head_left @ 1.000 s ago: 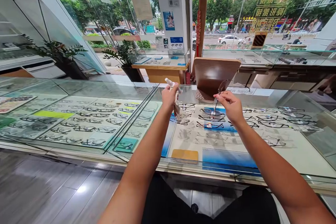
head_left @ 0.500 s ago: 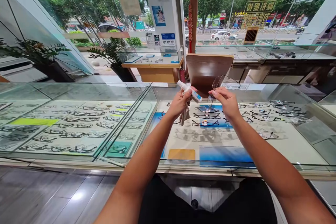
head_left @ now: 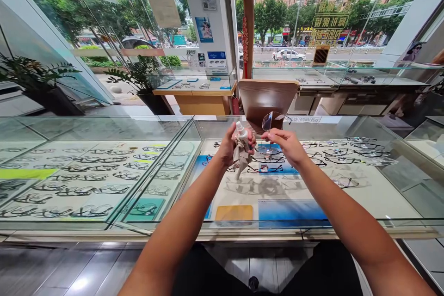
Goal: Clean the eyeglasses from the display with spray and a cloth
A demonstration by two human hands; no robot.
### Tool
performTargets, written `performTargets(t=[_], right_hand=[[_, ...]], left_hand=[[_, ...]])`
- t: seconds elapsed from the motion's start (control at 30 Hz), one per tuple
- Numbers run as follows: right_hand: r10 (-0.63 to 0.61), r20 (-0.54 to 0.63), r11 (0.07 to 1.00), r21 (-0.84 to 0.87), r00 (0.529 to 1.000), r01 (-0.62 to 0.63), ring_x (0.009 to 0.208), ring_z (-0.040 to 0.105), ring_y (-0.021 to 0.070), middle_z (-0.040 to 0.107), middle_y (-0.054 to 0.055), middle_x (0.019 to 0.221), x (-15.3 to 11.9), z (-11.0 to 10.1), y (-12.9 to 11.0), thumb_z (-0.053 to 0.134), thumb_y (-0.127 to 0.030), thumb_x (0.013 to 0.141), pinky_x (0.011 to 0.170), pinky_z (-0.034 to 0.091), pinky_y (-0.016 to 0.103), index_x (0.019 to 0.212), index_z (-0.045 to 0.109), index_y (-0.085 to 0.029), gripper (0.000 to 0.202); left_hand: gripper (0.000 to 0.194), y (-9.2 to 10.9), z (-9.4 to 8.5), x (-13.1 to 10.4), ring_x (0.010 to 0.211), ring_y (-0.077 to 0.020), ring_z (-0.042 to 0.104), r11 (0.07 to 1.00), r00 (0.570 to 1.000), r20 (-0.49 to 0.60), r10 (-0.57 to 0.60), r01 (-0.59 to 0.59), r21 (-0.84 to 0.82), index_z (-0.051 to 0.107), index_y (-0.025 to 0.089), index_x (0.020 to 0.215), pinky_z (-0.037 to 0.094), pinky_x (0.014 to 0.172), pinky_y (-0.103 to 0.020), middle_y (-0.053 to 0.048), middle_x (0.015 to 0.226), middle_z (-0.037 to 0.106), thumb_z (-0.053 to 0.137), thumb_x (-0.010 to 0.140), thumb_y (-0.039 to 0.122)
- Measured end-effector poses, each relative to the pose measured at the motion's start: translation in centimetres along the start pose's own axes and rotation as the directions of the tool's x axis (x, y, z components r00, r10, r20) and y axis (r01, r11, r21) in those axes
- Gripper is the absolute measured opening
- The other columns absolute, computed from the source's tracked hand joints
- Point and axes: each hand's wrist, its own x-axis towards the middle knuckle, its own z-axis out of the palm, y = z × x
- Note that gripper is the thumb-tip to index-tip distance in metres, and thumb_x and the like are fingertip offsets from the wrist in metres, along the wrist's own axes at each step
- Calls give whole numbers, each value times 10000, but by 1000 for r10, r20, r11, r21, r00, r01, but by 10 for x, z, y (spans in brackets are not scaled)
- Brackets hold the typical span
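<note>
My left hand [head_left: 229, 145] is closed around a small white spray bottle [head_left: 242, 135] that stands nearly upright, its nozzle at the top. A crumpled greyish cloth [head_left: 240, 159] hangs from the same hand below the bottle. To the right, my right hand [head_left: 286, 145] pinches a pair of thin-framed glasses [head_left: 267, 121] between thumb and fingers. One lens points up and a temple arm stretches off to the right. Both hands are above the glass display case [head_left: 208, 203], with the bottle and the glasses a short way apart.
Rows of eyeglass frames [head_left: 265, 169] lie inside the case under the glass. A second glass case [head_left: 86, 134] adjoins on the left. Beyond the counter stands a brown chair [head_left: 268, 92]. Potted plants [head_left: 138, 78] are by the windows.
The spray bottle has turned from lying tilted to nearly upright in my left hand. My right hand has shifted slightly left and down in view with the glasses. The whole view has shifted.
</note>
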Motion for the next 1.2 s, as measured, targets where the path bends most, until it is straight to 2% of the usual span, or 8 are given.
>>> performTargets(t=[0.1, 0.2, 0.27, 0.37, 0.6, 0.9, 1.07, 1.2], right_hand=[[23, 77, 1000, -1, 997, -23, 951, 629, 226, 762, 49, 936, -3, 3, -3, 826, -552, 872, 912, 481, 376, 933, 903, -260, 308], [40, 115, 999, -31, 993, -37, 959, 638, 235, 787, 60, 958, -5, 5, -5, 822, -579, 874, 919, 489, 383, 926, 902, -255, 338], [42, 141, 998, -57, 989, -34, 950, 639, 232, 793, 61, 961, -5, 7, -5, 812, -595, 880, 917, 489, 383, 925, 898, -247, 362], [45, 187, 996, -86, 981, -29, 931, 637, 227, 781, 59, 936, -7, 11, -4, 795, -608, 895, 888, 488, 375, 941, 897, -236, 387], [53, 226, 998, -35, 973, -47, 981, 659, 233, 791, 58, 982, -10, 15, -1, 797, -572, 910, 924, 497, 376, 953, 896, -250, 339], [42, -44, 993, 110, 998, -37, 940, 627, 204, 786, 53, 1038, -3, 5, 3, 817, -563, 876, 861, 490, 340, 955, 891, -277, 306], [57, -30, 992, 114, 998, -53, 925, 600, 195, 772, 47, 1024, -3, 7, 6, 837, -560, 854, 836, 472, 328, 962, 896, -270, 315], [73, -50, 985, 162, 996, -64, 929, 594, 199, 775, 49, 1010, -3, 7, 4, 855, -571, 839, 845, 456, 338, 950, 902, -278, 317]], left_hand=[[777, -2, -1, 2, 646, -171, 487, 994, 996, -77, 38, -30, 107, 575, 206, 663, 436, 524, -296, -47, 703, 485, 557, 775, 974], [723, -8, -4, 6, 648, -170, 476, 925, 960, -182, 213, -138, 354, 611, 208, 678, 432, 577, -314, -48, 722, 529, 618, 789, 922], [677, -12, -6, 8, 652, -171, 463, 830, 921, -186, 342, -203, 520, 617, 206, 680, 411, 610, -323, -38, 718, 542, 644, 814, 869], [644, -15, -7, 8, 644, -165, 436, 737, 894, -151, 422, -242, 631, 588, 207, 676, 377, 641, -325, -14, 685, 525, 627, 859, 823], [526, -24, -12, 9, 673, -166, 436, 702, 868, -118, 483, -303, 645, 585, 207, 739, 369, 671, -310, 11, 695, 508, 642, 928, 694], [513, -24, -7, 3, 724, -185, 472, 620, 903, -40, 427, -260, 740, 601, 200, 742, 363, 711, -307, -1, 711, 544, 646, 912, 683], [484, -29, 2, -1, 710, -174, 472, 599, 928, 6, 374, -246, 762, 597, 197, 766, 349, 692, -298, 8, 703, 544, 666, 897, 658], [515, -27, -8, 5, 714, -167, 475, 618, 909, -56, 413, -235, 750, 592, 195, 765, 394, 692, -295, 2, 724, 546, 603, 926, 684]])
